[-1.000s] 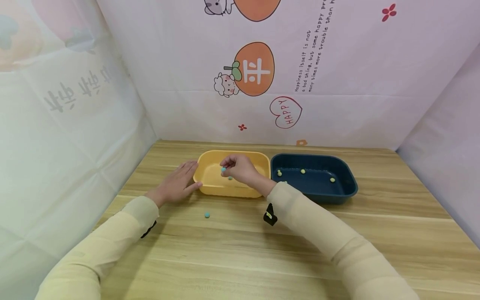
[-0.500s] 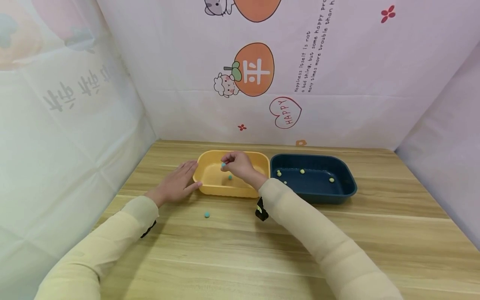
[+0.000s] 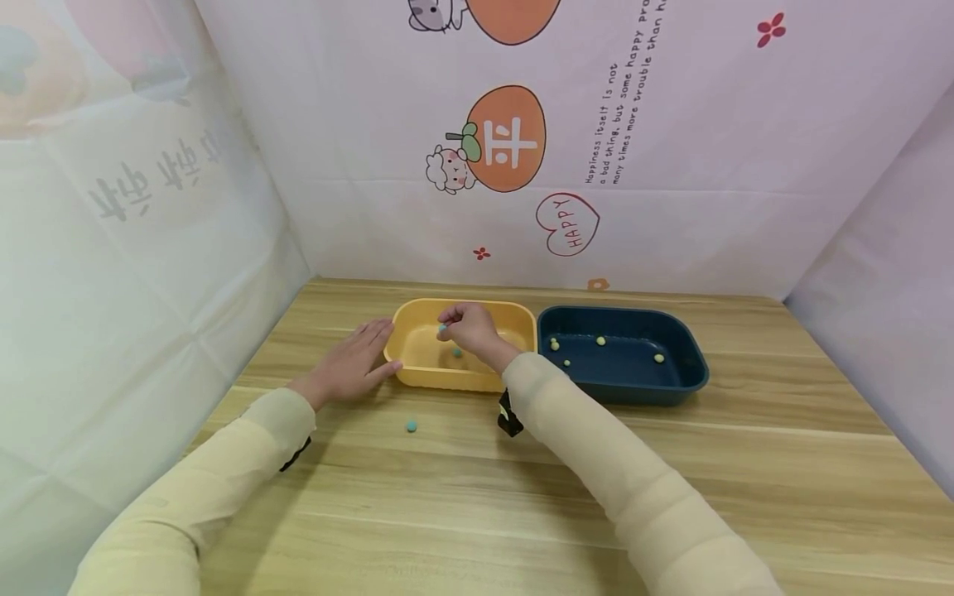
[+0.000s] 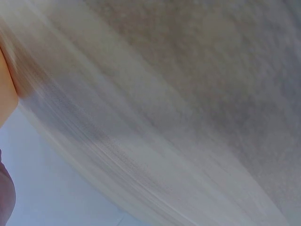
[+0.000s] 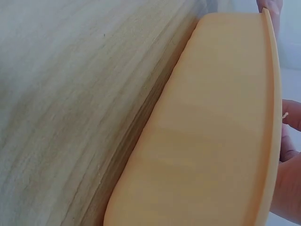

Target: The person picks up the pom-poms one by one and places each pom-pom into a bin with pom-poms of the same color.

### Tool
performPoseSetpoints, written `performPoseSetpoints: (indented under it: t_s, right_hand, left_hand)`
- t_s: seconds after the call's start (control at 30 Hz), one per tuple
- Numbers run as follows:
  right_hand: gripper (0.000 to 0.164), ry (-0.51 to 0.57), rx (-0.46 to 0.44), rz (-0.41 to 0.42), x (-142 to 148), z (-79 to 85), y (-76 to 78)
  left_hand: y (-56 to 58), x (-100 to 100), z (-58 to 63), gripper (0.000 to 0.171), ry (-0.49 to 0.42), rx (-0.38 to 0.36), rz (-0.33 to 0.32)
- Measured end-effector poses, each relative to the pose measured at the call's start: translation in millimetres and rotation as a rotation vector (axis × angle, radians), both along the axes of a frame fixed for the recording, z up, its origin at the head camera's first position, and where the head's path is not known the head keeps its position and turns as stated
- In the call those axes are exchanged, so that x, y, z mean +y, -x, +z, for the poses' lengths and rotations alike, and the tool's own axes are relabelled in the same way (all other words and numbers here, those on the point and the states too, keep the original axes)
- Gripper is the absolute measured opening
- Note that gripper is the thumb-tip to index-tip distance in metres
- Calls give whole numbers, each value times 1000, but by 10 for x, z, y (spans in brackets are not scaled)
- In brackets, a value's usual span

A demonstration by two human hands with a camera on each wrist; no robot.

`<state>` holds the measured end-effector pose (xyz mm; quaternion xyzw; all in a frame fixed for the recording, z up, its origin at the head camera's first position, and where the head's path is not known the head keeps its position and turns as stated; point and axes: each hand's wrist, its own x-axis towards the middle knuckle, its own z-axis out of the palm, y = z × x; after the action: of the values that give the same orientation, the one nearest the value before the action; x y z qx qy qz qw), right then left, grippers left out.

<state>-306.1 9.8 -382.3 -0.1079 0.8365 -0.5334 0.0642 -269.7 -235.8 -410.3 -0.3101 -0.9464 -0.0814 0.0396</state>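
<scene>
Against the left end of the yellow tray (image 3: 425, 377) rests my left hand (image 3: 349, 364), fingers straight and touching its rim. Over the tray, my right hand (image 3: 474, 329) pinches a small blue ball (image 3: 443, 329) between thumb and fingers. Another blue ball (image 3: 457, 353) lies on the tray's floor below that hand. On the table in front of the tray sits one more blue ball (image 3: 411, 426). In the right wrist view the tray's outer wall (image 5: 207, 122) covers much of my right hand (image 5: 289, 165). The left wrist view shows mostly blurred wood.
A dark blue tray (image 3: 641, 396) stands right beside the yellow one, with several small yellow balls, one of them a yellow ball (image 3: 659, 358) near its right end. The wooden table (image 3: 387, 505) meets a printed cloth wall (image 3: 387, 207) behind the trays.
My right forearm has swung left, and the right hand has risen slightly over the yellow tray with the blue ball still pinched. My left hand has stayed put.
</scene>
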Motion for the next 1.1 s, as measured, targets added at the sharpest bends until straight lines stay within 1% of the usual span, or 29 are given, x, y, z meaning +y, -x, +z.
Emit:
performPoseSetpoints:
  t_s: [0.2, 0.47, 0.97, 1.1]
  right_hand:
    - [25, 6, -7, -12, 18, -36, 26]
    - [25, -7, -11, -17, 43, -81, 46]
    - [23, -7, 6, -18, 46, -57, 8]
    - [25, -19, 12, -17, 52, -37, -6]
  left_hand:
    - [-9, 16, 30, 78, -4, -18, 1]
    - [-8, 17, 31, 77, 7, 2, -2]
    - [-10, 14, 26, 77, 6, 1, 1]
    - [-10, 12, 19, 78, 0, -3, 5]
